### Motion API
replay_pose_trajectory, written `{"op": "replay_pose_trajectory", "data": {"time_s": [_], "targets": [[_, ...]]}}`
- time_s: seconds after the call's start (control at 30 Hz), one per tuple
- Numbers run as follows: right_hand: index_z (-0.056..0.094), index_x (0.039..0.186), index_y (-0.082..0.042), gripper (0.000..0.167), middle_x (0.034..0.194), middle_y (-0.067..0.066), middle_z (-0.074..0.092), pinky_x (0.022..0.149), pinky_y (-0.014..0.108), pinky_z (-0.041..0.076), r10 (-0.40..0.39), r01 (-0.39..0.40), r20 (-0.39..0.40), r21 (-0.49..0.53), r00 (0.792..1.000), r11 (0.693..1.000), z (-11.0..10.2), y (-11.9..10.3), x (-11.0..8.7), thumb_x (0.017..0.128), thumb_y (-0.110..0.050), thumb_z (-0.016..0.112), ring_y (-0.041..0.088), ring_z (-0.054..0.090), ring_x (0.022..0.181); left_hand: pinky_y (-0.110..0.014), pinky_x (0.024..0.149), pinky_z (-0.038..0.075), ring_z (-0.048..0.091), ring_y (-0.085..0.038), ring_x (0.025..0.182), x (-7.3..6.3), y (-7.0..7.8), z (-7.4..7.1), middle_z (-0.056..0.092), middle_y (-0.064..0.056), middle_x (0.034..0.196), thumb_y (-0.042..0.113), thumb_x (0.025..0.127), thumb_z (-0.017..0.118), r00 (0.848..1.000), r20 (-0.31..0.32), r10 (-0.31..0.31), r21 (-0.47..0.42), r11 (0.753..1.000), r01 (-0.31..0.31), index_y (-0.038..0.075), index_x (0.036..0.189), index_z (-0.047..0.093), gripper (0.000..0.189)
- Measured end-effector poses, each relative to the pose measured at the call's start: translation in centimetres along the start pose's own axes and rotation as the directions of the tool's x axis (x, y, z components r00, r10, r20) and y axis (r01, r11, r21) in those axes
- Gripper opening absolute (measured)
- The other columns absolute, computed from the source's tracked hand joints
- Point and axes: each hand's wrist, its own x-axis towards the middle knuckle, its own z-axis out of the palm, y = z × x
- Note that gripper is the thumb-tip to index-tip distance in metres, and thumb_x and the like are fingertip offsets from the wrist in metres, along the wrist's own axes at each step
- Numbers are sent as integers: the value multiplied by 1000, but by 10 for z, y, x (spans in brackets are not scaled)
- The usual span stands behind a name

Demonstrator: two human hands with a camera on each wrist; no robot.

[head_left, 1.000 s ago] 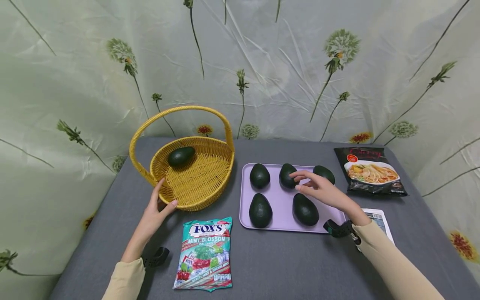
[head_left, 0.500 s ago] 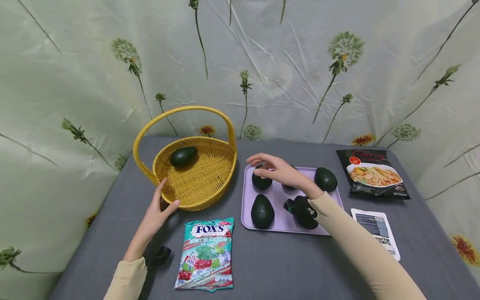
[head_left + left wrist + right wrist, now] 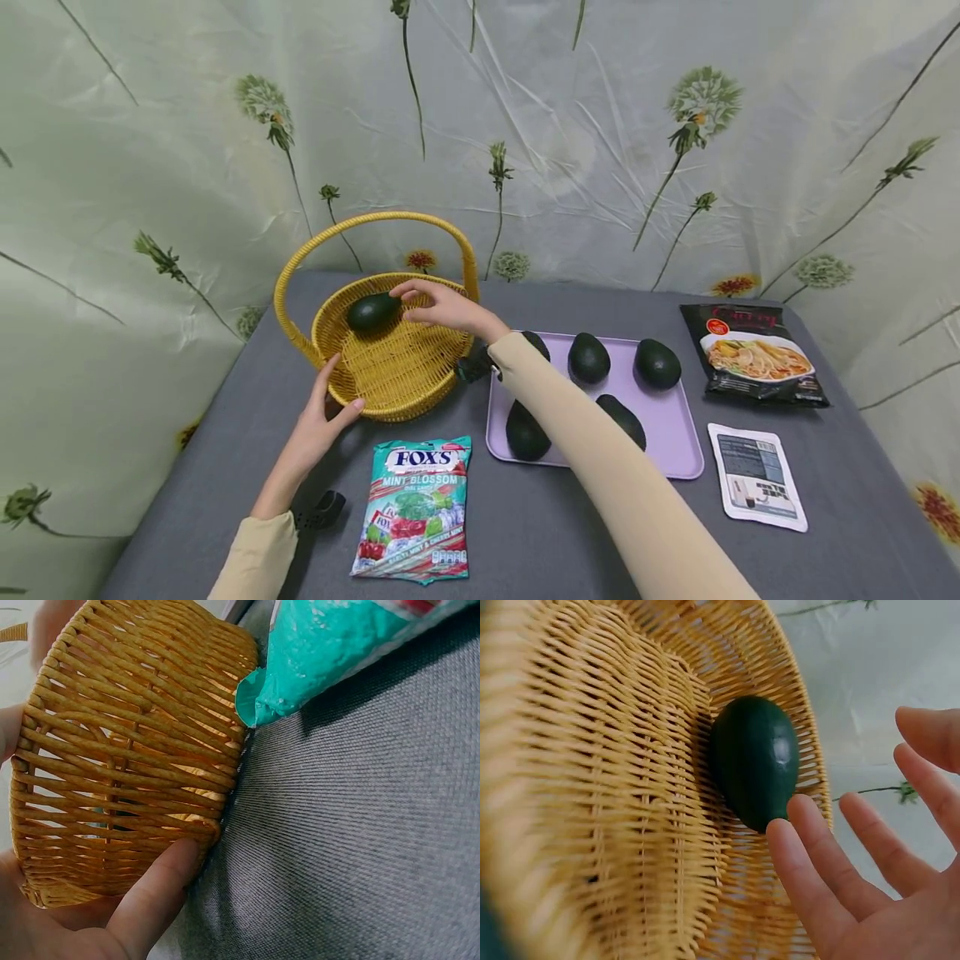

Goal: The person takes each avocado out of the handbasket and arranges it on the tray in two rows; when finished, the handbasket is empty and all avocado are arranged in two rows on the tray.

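Note:
A yellow wicker basket [image 3: 390, 375] with a tall arched handle stands at the back left, a dark green avocado [image 3: 372, 313] lying inside by its far wall. My left hand [image 3: 318, 425] holds the basket's near-left side. In the left wrist view its thumb [image 3: 161, 889] presses low on the outer wall while other fingers reach the rim. Over the basket, my right hand [image 3: 450, 308] has its fingers extended and spread. Its fingertips [image 3: 784, 832] come right up to the narrow end of the avocado, and nothing is in its palm.
Right of the basket lies a lilac tray [image 3: 678, 450] with several avocados [image 3: 588, 358], partly hidden by the right sleeve. A mint candy bag [image 3: 416, 508] lies in front of the basket. At the right are a black noodle packet [image 3: 753, 354] and a white pouch [image 3: 757, 475].
My right hand has moved left, from over the tray's avocados to inside the basket beside its avocado. The left hand has stayed on the basket.

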Motion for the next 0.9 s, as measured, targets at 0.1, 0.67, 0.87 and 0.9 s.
{"op": "replay_pose_trajectory", "data": {"time_s": [0.1, 0.67, 0.87, 0.9], "targets": [[42, 142, -7, 45, 146, 21, 35, 93, 48, 44, 59, -59, -3, 26, 998, 998, 7, 1, 18, 99, -12, 53, 31, 43, 126, -68, 98, 23, 23, -50, 133, 1, -1, 1, 1, -21, 156, 25, 97, 57, 1000, 5, 1, -7, 1000, -1, 22, 155, 1, 81], [21, 154, -15, 63, 150, 15, 21, 93, 45, 43, 236, -238, -53, -36, 970, 971, 50, 3, 55, 98, -9, 51, 35, 48, 112, -70, 96, 23, 21, -52, 133, 1, -1, 3, 1, -20, 157, 25, 98, 56, 1000, 8, 10, -10, 1000, -10, 27, 155, 2, 79], [47, 141, -14, 43, 142, 12, 33, 96, 36, 39, 241, -242, -38, -264, 970, 934, 54, 2, 57, 99, -18, 53, 25, 40, 125, -71, 96, 23, 22, -52, 133, 1, -1, 1, 0, -20, 157, 27, 98, 57, 1000, 3, -6, -5, 1000, 6, 29, 155, 1, 80], [48, 139, -13, 41, 142, 12, 36, 96, 35, 39, 232, -231, -26, -264, 972, 936, 55, 2, 58, 99, -18, 53, 25, 41, 126, -71, 96, 23, 22, -52, 133, 1, -2, 1, 0, -20, 157, 27, 98, 57, 1000, 2, -7, -8, 1000, 7, 29, 155, 1, 80]]}}
